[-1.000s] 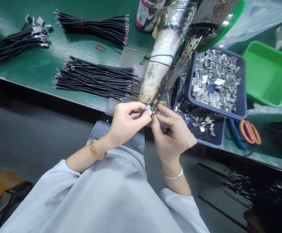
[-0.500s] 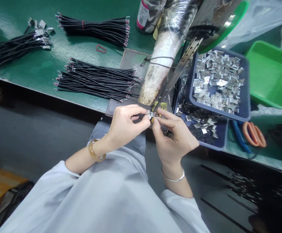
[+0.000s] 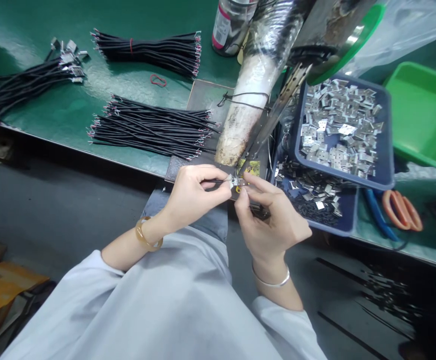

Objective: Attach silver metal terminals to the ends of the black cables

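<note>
One indistinct part (image 3: 236, 182) between hands (image 3: 197, 192) (image 3: 274, 215)

Pinches with the left hand (image 3: 193, 194), back upward, between thumb (image 3: 221, 194) and forefinger (image 3: 214, 173). Poises the right hand (image 3: 274, 215) just beyond those fingertips, bent inward, with its own fingers (image 3: 261, 185) nearly meeting them. Sets left wrist (image 3: 156, 227) and right wrist (image 3: 270, 267) behind the fingers, well apart. Slants both forearms (image 3: 125, 250) toward the fingers.

- Worktop (image 3: 63, 17): smooth, glossy
- Held piece (image 3: 235, 182): shiny, metal-looking
- Small plates (image 3: 347, 129): bright metal
- Blue tray (image 3: 387, 150): smooth plastic
- Cables (image 3: 153, 127): smooth, dull
- Sleeve (image 3: 86, 272): matt cloth
- Wrapping film (image 3: 276, 35): glossy
</note>
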Motion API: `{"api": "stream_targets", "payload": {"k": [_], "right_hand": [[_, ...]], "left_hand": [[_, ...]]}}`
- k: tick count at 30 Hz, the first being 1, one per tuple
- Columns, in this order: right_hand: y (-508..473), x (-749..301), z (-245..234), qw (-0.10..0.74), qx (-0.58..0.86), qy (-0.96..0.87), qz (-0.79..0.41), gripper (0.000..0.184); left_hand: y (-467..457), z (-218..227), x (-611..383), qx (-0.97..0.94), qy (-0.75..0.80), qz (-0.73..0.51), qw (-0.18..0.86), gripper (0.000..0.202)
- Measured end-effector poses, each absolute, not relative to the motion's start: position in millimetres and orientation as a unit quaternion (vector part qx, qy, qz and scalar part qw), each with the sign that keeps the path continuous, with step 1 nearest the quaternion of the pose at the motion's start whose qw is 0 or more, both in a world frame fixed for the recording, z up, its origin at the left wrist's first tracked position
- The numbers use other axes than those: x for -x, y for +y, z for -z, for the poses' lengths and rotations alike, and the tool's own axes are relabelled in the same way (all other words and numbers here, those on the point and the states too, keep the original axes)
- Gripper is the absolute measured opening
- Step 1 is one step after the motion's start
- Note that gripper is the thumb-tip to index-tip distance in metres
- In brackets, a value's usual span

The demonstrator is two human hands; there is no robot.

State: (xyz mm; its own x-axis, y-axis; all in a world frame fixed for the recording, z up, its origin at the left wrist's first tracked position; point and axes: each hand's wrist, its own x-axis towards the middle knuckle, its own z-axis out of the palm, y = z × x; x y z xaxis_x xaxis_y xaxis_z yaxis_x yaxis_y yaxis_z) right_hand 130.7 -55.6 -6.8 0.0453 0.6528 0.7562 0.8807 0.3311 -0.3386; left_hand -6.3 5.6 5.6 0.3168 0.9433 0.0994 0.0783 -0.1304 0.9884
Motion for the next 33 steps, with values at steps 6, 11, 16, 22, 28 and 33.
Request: {"api": "stream_targets", "payload": {"k": [6,11,16,22,28,33], "right_hand": [[-57.3,-132.1,8.7,0.452,0.562,-0.680,0.132,0.017],[-56.1,-130.9,7.4,0.462,0.563,-0.677,0.111,0.017],[-52.3,-127.9,7.0,0.488,0.559,-0.662,0.107,0.016],[-56.2,-130.0,10.5,0.461,0.545,-0.688,0.129,0.019],[-60.9,-137.1,11.3,0.445,0.534,-0.705,0.141,0.016],[-58.8,-137.1,10.2,0.446,0.548,-0.698,0.114,0.015]], "left_hand": [[2.1,-3.1,5.4,-0.597,0.417,-0.409,0.551,0.011],[-1.2,-1.0,3.5,-0.603,0.412,-0.437,0.526,0.012],[2.0,-0.6,2.6,-0.653,0.383,-0.479,0.445,0.016],[3.2,-0.8,6.3,-0.653,0.393,-0.435,0.480,0.015],[2.1,-0.2,6.9,-0.593,0.398,-0.398,0.576,0.016],[-0.5,2.2,4.6,-0.577,0.401,-0.412,0.580,0.014]]}}
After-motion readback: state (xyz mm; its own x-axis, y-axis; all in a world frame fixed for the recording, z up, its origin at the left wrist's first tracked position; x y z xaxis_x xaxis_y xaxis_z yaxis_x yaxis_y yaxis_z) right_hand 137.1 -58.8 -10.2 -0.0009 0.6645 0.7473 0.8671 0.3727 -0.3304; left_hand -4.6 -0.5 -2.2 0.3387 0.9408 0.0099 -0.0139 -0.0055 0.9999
